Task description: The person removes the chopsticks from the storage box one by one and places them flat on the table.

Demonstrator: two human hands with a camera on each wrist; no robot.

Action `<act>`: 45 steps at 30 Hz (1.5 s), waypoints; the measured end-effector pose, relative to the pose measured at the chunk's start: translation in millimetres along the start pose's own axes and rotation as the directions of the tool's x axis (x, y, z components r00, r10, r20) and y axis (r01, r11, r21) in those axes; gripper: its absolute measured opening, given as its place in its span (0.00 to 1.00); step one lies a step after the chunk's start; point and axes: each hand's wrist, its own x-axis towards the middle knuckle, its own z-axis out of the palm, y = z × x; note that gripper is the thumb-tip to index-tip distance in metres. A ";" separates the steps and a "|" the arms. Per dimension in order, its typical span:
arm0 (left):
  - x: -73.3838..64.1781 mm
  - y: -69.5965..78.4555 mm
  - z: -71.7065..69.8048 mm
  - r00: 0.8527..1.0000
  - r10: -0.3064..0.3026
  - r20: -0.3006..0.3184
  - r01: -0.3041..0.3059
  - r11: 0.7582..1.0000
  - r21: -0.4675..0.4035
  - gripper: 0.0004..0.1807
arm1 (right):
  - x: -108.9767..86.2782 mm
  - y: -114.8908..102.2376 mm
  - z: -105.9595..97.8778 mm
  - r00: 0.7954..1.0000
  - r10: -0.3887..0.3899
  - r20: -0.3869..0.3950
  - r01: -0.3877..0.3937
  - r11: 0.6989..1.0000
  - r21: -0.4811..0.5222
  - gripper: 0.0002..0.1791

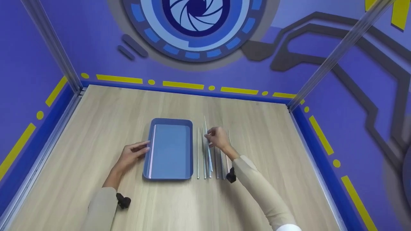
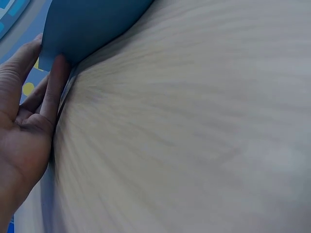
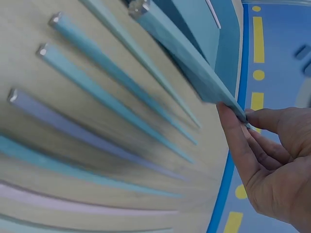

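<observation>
My right hand [image 1: 219, 138] pinches a slim chopstick [image 3: 187, 56] between thumb and fingers, its thin end at the fingertips and its silver-capped end away from the hand. The held chopstick is pale teal and slants over a row of chopsticks [image 3: 109, 72] lying side by side on the table. My left hand [image 1: 129, 156] is at the left wall of a blue rectangular tray [image 1: 171, 150], with extended fingers touching it in the left wrist view. Along the tray's left inner side lies one pinkish chopstick [image 1: 152, 154].
The lying chopsticks, several teal with a purple one [image 3: 73, 128] and a pink one [image 3: 87, 205], stretch to the right of the tray. The wooden table [image 1: 173, 205] is bounded by blue-purple panels [image 1: 179, 69] and metal posts [image 1: 53, 45].
</observation>
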 end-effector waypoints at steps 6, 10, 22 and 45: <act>-0.5 0.4 -1.0 1.000 0.025 -0.010 -0.025 1.000 -0.002 0.29 | -3.5 13.6 -13.8 0.998 0.046 -0.040 -0.046 0.999 -0.012 0.09; -0.7 -0.4 -2.6 0.999 0.041 -0.004 -0.041 0.999 -0.034 0.29 | -3.9 20.9 -22.4 0.994 0.068 -0.089 -0.073 0.996 -0.052 0.09; 1.5 1.1 -3.1 0.999 0.025 -0.031 -0.025 1.000 -0.009 0.29 | -11.6 44.2 -49.1 0.968 0.172 -0.184 -0.174 0.985 0.005 0.11; 0.7 -0.5 1.1 1.000 -0.004 -0.023 0.004 1.000 0.005 0.29 | -27.5 90.4 -71.5 0.934 0.217 -0.285 -0.268 0.952 -0.151 0.10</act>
